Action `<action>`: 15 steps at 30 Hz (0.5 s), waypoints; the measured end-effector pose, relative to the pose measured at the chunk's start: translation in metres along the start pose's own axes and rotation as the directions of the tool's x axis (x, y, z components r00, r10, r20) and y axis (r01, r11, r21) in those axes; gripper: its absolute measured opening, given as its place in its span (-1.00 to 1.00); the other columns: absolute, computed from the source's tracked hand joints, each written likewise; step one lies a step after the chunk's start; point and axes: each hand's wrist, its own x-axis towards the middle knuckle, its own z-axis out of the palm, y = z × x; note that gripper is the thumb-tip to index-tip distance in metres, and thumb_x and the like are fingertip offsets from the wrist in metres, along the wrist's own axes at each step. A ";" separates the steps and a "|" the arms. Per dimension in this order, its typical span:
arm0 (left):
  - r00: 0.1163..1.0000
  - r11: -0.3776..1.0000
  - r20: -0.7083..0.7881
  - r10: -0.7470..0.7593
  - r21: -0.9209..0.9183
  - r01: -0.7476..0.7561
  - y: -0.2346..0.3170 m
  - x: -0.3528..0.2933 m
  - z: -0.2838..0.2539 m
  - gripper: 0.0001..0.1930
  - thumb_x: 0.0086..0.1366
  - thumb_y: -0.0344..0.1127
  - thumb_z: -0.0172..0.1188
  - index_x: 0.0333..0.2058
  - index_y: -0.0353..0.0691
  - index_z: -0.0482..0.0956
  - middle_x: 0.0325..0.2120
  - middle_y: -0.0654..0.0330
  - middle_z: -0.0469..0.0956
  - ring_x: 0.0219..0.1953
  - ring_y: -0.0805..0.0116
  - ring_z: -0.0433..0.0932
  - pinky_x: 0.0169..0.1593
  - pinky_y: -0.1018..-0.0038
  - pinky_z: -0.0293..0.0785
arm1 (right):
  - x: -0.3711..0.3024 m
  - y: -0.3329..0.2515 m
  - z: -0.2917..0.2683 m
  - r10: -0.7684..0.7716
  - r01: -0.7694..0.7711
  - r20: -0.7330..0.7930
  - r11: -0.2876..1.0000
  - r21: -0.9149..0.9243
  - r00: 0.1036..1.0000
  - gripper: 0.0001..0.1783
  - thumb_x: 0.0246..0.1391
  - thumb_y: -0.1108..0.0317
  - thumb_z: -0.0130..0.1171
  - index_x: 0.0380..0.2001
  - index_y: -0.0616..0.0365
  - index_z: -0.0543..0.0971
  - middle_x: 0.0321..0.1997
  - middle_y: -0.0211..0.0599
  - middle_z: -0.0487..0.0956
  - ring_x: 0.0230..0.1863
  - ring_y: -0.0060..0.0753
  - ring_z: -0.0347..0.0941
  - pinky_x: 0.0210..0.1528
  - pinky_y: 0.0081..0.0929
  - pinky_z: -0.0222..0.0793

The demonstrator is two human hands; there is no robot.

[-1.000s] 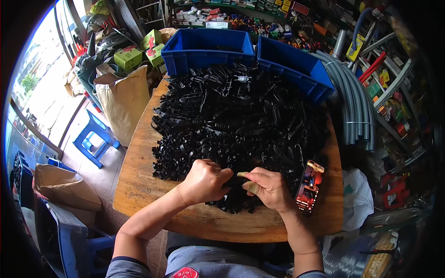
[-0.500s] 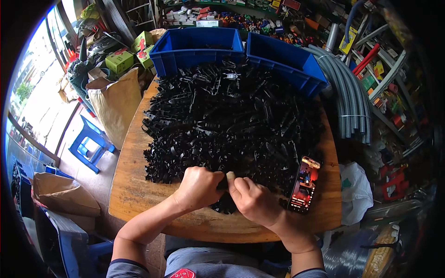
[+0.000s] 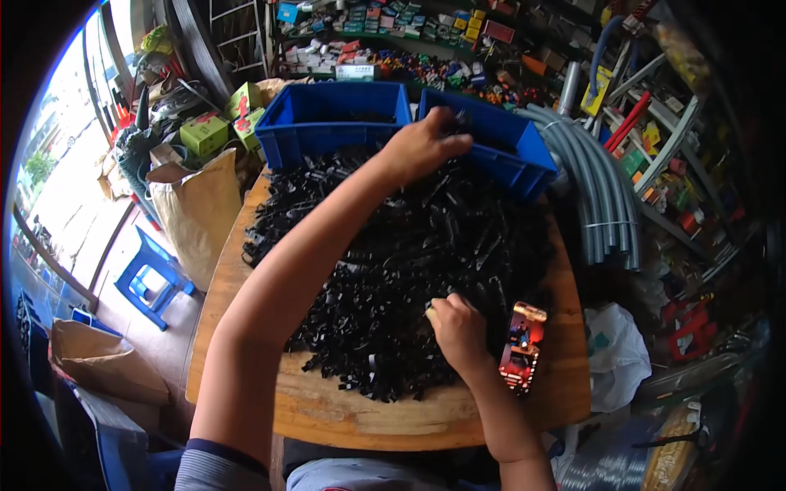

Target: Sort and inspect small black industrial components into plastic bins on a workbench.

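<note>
My left hand [image 3: 419, 151] reaches far out to the front edge of the right blue bin [image 3: 512, 168]. Its fingers are bent round a dark piece, apparently a black plastic part [image 3: 458, 123], blurred by motion. Below, a wide heap of small black plastic parts [image 3: 385, 286] spreads over the wooden table. My right hand [image 3: 457, 327] is at the right side of this heap with thumb and fingers pressed together. What that pinch holds, if anything, is too small to make out.
A second blue bin [image 3: 327, 135] stands at the back left of the table [image 3: 377, 430]. A lit phone [image 3: 521, 348] lies right of my right hand. Grey conduit pipes [image 3: 585, 188] hang at the right. A blue stool [image 3: 151, 278] and brown sack [image 3: 196, 217] stand left.
My hands were together at the heap's near edge. The left has gone forward to the right bin; the right has moved slightly right and up. The view has tilted up a little.
</note>
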 end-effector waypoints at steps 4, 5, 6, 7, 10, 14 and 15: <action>0.984 0.829 -0.074 0.162 0.551 -0.095 -0.011 0.009 0.011 -0.71 0.19 -0.17 0.02 -0.25 -0.27 0.48 -0.52 -0.01 0.55 -0.43 0.00 0.55 -0.33 0.19 0.50 | 0.001 -0.007 0.007 0.019 -0.017 -0.035 0.998 0.052 0.999 -0.87 -0.09 0.39 0.24 -0.49 0.20 0.53 -0.48 -0.20 0.46 -0.41 -0.11 0.45 -0.42 -0.30 0.40; 0.990 0.794 0.140 0.032 0.597 -0.110 -0.008 -0.002 0.024 -0.72 0.16 -0.20 0.01 -0.25 -0.26 0.48 -0.53 0.00 0.55 -0.41 -0.01 0.56 -0.32 0.19 0.50 | 0.000 0.001 0.006 0.044 -0.043 -0.038 0.998 0.036 0.998 -0.87 -0.09 0.39 0.24 -0.49 0.20 0.53 -0.48 -0.20 0.46 -0.41 -0.11 0.45 -0.42 -0.30 0.40; 0.936 0.745 0.331 -0.121 0.653 -0.135 -0.003 -0.028 0.031 -0.72 0.13 -0.22 0.00 -0.25 -0.25 0.48 -0.54 0.00 0.56 -0.40 -0.03 0.56 -0.30 0.19 0.51 | 0.002 0.005 0.006 0.030 -0.029 -0.056 0.999 0.021 0.998 -0.86 -0.09 0.38 0.24 -0.49 0.21 0.52 -0.49 -0.20 0.46 -0.43 -0.12 0.45 -0.44 -0.31 0.40; 0.878 0.727 0.431 -0.209 0.669 -0.155 -0.006 -0.054 0.033 -0.72 0.10 -0.24 0.00 -0.24 -0.25 0.47 -0.50 -0.02 0.56 -0.37 -0.02 0.56 -0.28 0.17 0.50 | 0.006 0.005 0.007 0.010 -0.009 -0.070 1.000 0.009 0.997 -0.84 -0.09 0.37 0.25 -0.49 0.22 0.52 -0.49 -0.20 0.46 -0.46 -0.14 0.45 -0.46 -0.32 0.40; 0.915 0.736 0.383 -0.131 0.655 -0.169 -0.048 -0.123 0.040 -0.71 0.03 -0.35 0.01 -0.22 -0.26 0.46 -0.35 -0.08 0.53 -0.26 0.02 0.54 -0.20 0.17 0.48 | 0.010 0.001 0.007 -0.047 0.050 -0.100 0.999 0.023 0.994 -0.84 -0.09 0.37 0.25 -0.48 0.23 0.51 -0.49 -0.20 0.47 -0.49 -0.20 0.46 -0.49 -0.37 0.40; 0.932 0.879 0.336 -0.132 0.474 -0.046 -0.079 -0.138 0.033 -0.68 0.00 -0.41 0.02 -0.19 -0.28 0.45 -0.25 -0.05 0.51 -0.19 0.03 0.51 -0.15 0.21 0.47 | 0.010 0.005 -0.008 0.000 0.014 -0.079 0.983 0.182 0.997 -0.86 -0.05 0.43 0.22 -0.43 0.25 0.50 -0.46 -0.20 0.50 -0.50 -0.38 0.50 -0.50 -0.49 0.41; 0.931 0.879 0.337 -0.136 0.476 -0.044 -0.076 -0.140 0.029 -0.68 0.00 -0.41 0.02 -0.19 -0.28 0.45 -0.25 -0.05 0.51 -0.19 0.03 0.51 -0.15 0.21 0.47 | 0.011 0.002 -0.014 0.088 -0.080 -0.012 0.945 0.318 0.996 -0.88 -0.03 0.46 0.20 -0.41 0.25 0.50 -0.44 -0.21 0.52 -0.49 -0.44 0.50 -0.48 -0.53 0.42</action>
